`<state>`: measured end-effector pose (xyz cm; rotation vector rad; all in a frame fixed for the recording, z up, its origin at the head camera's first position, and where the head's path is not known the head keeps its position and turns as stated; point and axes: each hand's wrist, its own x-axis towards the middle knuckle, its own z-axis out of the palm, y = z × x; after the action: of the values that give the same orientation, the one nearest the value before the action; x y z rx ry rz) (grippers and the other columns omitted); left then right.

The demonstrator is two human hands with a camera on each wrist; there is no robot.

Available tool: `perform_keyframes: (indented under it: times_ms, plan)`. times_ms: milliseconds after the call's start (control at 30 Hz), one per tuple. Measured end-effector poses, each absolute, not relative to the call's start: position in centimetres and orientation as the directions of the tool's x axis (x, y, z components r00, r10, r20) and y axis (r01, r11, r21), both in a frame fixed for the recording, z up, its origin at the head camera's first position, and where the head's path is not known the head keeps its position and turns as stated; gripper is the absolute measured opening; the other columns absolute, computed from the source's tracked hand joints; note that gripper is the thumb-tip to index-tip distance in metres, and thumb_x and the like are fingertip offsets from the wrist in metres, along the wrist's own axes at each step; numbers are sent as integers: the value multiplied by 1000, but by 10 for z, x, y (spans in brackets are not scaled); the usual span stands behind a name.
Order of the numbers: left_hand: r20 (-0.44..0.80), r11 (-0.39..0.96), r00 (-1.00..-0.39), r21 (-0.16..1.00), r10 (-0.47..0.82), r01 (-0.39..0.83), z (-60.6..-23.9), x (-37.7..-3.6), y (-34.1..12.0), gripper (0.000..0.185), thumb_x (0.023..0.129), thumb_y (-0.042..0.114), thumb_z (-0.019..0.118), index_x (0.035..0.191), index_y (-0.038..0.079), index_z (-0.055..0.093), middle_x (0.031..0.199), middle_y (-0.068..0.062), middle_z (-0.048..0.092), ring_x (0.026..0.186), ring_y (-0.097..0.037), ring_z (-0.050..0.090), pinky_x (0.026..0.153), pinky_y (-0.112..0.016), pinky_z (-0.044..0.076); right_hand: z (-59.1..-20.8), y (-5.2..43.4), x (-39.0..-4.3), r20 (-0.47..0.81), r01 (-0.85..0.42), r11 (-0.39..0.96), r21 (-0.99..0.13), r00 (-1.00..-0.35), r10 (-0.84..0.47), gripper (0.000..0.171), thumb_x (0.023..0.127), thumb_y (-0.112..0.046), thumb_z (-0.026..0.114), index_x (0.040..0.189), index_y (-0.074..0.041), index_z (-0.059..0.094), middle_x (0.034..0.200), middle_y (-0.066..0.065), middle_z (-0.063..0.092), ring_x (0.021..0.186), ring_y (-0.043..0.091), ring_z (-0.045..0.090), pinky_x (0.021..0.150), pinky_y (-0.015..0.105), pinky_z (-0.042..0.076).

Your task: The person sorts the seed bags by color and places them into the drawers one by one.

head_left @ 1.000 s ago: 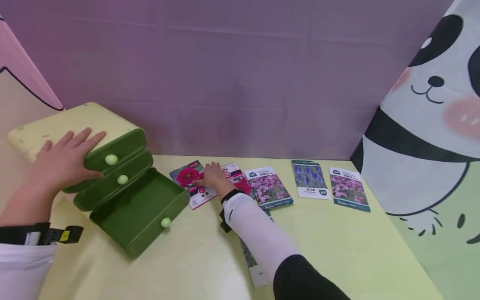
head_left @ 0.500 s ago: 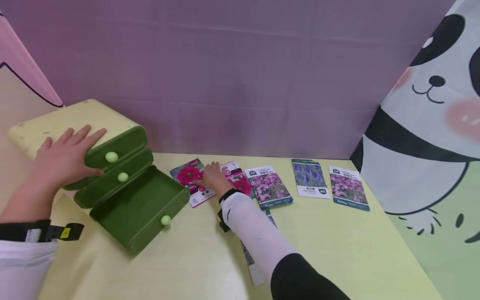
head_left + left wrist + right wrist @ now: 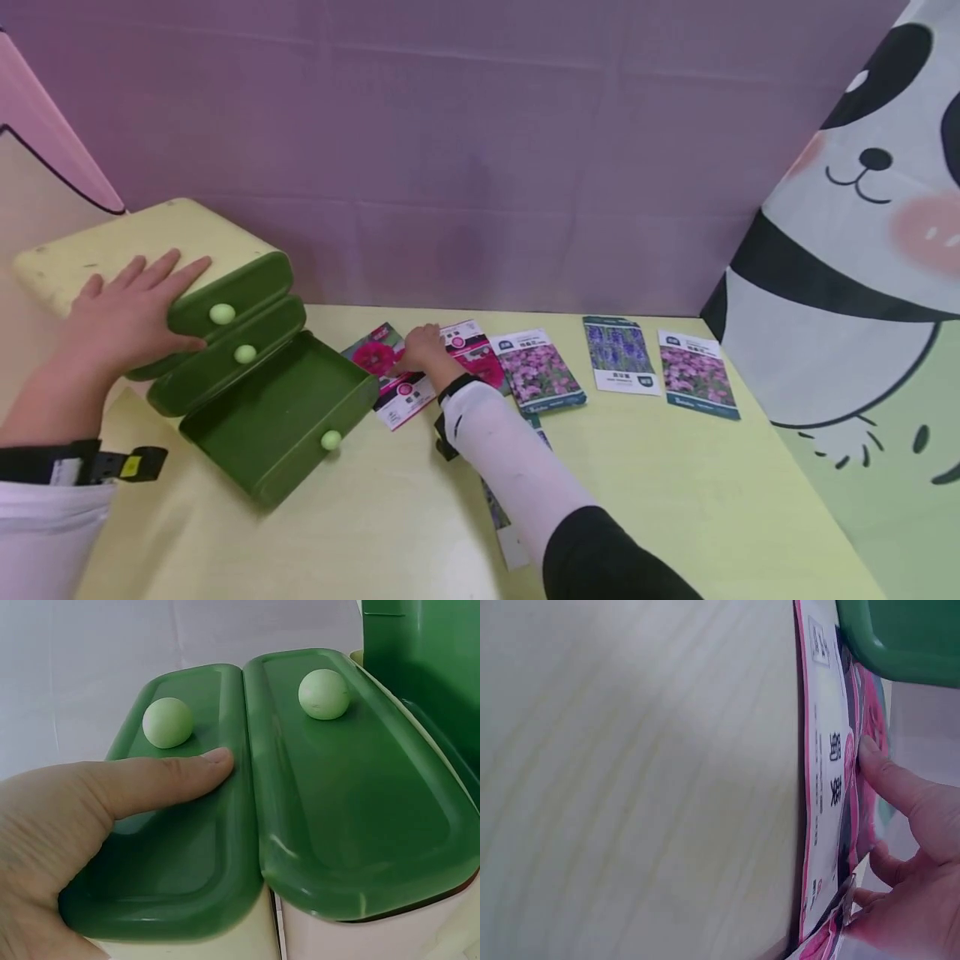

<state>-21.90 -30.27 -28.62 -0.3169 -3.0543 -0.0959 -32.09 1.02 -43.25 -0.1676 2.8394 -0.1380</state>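
Note:
My left hand (image 3: 123, 329) lies with spread fingers on the cream top of a small drawer cabinet (image 3: 202, 229). In the left wrist view its thumb rests along the green top drawer front (image 3: 202, 847), beside a pale round knob (image 3: 168, 722). The bottom drawer (image 3: 277, 408) is pulled out, and its visible floor is bare. My right hand (image 3: 425, 350) grips a red-flower seed packet (image 3: 405, 402), thumb on its face and fingers at its far side edge in the right wrist view. A similar packet (image 3: 476, 358) lies at its right, partly under the hand.
Right of the hand lie a pink-flower packet (image 3: 536, 367), a blue-flower packet (image 3: 621, 354) and another pink-flower packet (image 3: 697, 375). Another packet (image 3: 510, 542) lies partly hidden under the right forearm. A purple cloth backdrop (image 3: 480, 167) stands behind the table (image 3: 645, 500).
The red-flower packet has turned slightly and its near end has shifted toward me and right. My right fingers have drawn in around it. The left hand has stayed on the cabinet.

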Motion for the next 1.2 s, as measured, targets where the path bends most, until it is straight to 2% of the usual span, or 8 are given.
perform_keyframes:
  times_ms: [267, 400, 500, 600, 700, 800, 967, 1200]
  plan:
    - [90, 974, -972, 43, 217, 221, -288, -221, -303, 117, 74, 31, 81, 157, 21, 0, 159, -25, 5, 139, -57, 7, 103, -77, 6, -430, 17, -321, -261, -172, 984, -37, -949, -176, 77, 78, -64, 69, 129, -6, 60, 129, 5, 59, 136, 24, 35, 116, 30, 29]
    - [79, 974, -973, 55, 216, 221, -287, -222, -305, 116, 75, 31, 81, 157, 22, -1, 159, -25, 2, 140, -57, 5, 104, -77, 4, -427, 22, -323, -200, -146, 979, -143, -964, -173, 75, 78, -56, 74, 128, -2, 59, 134, 9, 57, 137, 25, 34, 117, 30, 28]
    - [76, 974, -974, 60, 215, 220, -288, -221, -305, 116, 75, 31, 81, 157, 22, -1, 159, -25, 2, 140, -57, 5, 104, -77, 4, -423, 27, -322, -166, -100, 945, -311, -974, -158, 72, 77, -43, 80, 128, 1, 55, 137, 14, 52, 133, 25, 40, 114, 31, 35]
    - [76, 974, -974, 60, 215, 220, -289, -220, -305, 117, 74, 31, 81, 157, 21, -1, 159, -26, 3, 139, -58, 6, 104, -77, 4, -419, 32, -320, -170, -78, 893, -444, -971, -170, 66, 78, -33, 81, 127, 1, 52, 127, 14, 56, 115, 24, 53, 104, 32, 46]
    - [77, 974, -974, 60, 215, 220, -288, -221, -304, 117, 74, 30, 81, 157, 21, -1, 159, -26, 3, 139, -57, 5, 105, -77, 3, -415, 36, -317, -189, -57, 846, -530, -965, -184, 61, 79, -26, 80, 125, 0, 50, 113, 13, 60, 98, 22, 60, 92, 32, 52]
    - [77, 974, -974, 59, 215, 220, -288, -221, -303, 117, 74, 30, 81, 157, 22, -1, 159, -26, 2, 140, -57, 5, 105, -77, 3, -412, 40, -314, -200, -52, 832, -553, -960, -193, 61, 81, -23, 79, 128, 0, 48, 112, 13, 61, 94, 22, 61, 87, 30, 54]
    - [83, 973, -973, 55, 217, 222, -287, -221, -303, 117, 75, 31, 81, 157, 22, -1, 159, -25, 2, 139, -57, 6, 104, -77, 5, -404, 49, -315, -201, -70, 827, -558, -955, -216, 53, 83, -22, 76, 126, 0, 54, 116, 13, 63, 102, 23, 60, 95, 31, 50]
    - [78, 973, -973, 59, 219, 224, -288, -221, -304, 116, 75, 31, 80, 157, 21, -2, 159, -25, 1, 140, -57, 3, 104, -77, 4, -399, 67, -316, -196, -6, 744, -668, -963, -184, 47, 84, -20, 75, 124, 0, 60, 114, 14, 66, 104, 26, 62, 100, 35, 48]
